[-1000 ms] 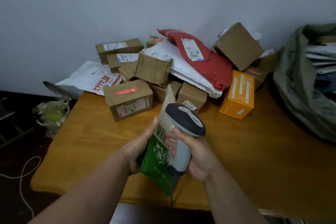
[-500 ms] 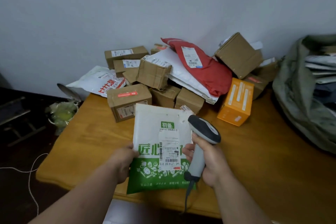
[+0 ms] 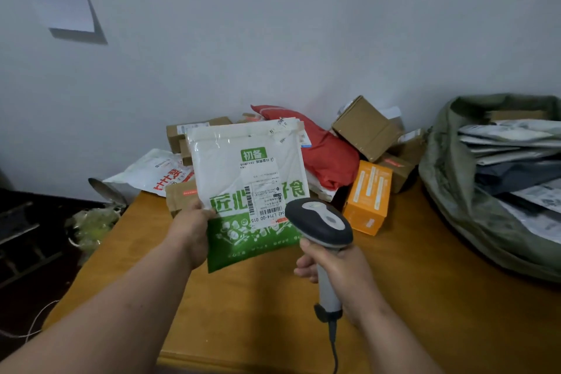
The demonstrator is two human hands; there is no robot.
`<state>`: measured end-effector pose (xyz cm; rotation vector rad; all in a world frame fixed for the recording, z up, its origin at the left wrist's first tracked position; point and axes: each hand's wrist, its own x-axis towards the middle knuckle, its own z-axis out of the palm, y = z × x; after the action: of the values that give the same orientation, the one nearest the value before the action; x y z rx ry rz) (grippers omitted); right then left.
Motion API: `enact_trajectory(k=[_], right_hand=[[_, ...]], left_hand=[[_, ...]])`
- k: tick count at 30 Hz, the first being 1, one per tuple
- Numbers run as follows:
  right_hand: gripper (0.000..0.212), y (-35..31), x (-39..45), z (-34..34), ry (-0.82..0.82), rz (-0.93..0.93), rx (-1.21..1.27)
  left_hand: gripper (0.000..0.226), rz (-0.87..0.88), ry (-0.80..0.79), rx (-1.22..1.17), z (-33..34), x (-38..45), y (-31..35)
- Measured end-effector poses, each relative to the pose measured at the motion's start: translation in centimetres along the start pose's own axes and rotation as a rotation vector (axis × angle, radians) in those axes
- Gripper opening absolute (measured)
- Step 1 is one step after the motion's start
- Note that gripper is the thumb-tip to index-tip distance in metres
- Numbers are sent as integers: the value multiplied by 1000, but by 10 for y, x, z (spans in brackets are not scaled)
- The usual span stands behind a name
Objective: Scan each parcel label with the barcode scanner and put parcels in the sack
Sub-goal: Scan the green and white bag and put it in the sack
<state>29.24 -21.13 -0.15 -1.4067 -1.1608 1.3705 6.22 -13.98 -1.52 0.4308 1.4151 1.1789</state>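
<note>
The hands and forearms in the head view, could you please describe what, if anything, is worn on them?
Both forearms are bare as far as the frame shows: no sleeves, gloves or watch. The left hand and right hand show no rings, though most fingers are hidden.

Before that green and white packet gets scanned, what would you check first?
1. Left hand grips the green and white packet firmly: ok.
2. Shipping label faces the camera, uncovered: ok.
3. Right hand holds the barcode scanner: ok.
4. Scanner head aimed at the label: cannot tell.
5. Sack open, within view at right: ok.
6. Scan already registered: cannot tell.
</note>
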Motion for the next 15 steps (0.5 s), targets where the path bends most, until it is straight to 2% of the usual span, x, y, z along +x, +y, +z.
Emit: enact_trajectory(k=[7,15], right_hand=[[10,-18,-12,-7,-35,-36,-38],[6,-23,-22,-8,-46,-70,-57]], left_hand=[[40,106,-25,-41,13,-8,28],[36,109,-14,-50,14,-15,34]])
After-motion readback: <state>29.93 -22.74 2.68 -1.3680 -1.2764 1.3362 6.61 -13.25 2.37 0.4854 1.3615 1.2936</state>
